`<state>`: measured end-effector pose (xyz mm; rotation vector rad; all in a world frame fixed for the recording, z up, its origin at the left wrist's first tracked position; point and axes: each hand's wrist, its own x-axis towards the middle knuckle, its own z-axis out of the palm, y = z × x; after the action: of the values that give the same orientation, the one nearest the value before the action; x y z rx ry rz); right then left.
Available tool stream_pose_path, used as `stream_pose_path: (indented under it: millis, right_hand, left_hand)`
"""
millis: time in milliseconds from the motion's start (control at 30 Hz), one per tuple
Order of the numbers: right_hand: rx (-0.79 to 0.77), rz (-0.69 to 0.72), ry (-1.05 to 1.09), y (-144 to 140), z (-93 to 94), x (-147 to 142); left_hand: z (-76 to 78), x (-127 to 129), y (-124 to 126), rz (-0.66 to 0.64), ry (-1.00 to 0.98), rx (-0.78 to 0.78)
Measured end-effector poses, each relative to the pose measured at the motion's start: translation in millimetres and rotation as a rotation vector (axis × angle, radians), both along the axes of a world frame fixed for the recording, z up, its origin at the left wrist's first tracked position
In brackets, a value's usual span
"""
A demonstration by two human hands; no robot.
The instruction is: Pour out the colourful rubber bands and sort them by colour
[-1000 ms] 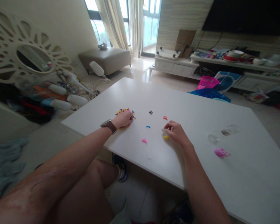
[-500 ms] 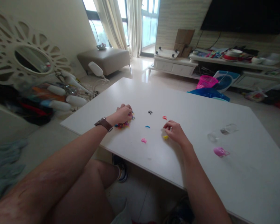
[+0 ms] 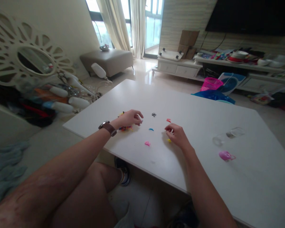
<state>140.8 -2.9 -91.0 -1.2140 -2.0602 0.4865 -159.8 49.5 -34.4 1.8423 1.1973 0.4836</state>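
my left hand (image 3: 130,117) rests over the pile of tiny colored bands (image 3: 124,128) on the desk (image 3: 204,126), fingers loosely curled; right hand (image 3: 177,134) pinches near a yellow band (image 3: 168,140). they look light, soft, springy—best nipped at an edge.

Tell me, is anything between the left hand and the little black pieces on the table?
Nothing visible: only bare white tabletop lies between the left hand and the small black pieces.
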Motion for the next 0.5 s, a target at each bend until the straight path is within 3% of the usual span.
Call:
stream_pose_path:
  millis: [267,500]
  right_hand:
    - [-0.048,0.044,0.242,-22.6,7.0,-45.7]
    - [-0.119,0.042,0.341,-25.8,5.9,-52.6]
  left_hand:
    - [-1.3,30.0,-11.4,-0.169,-0.043,-0.036]
    - [-0.8,45.2,-19.6,-0.233,-0.085,-0.085]
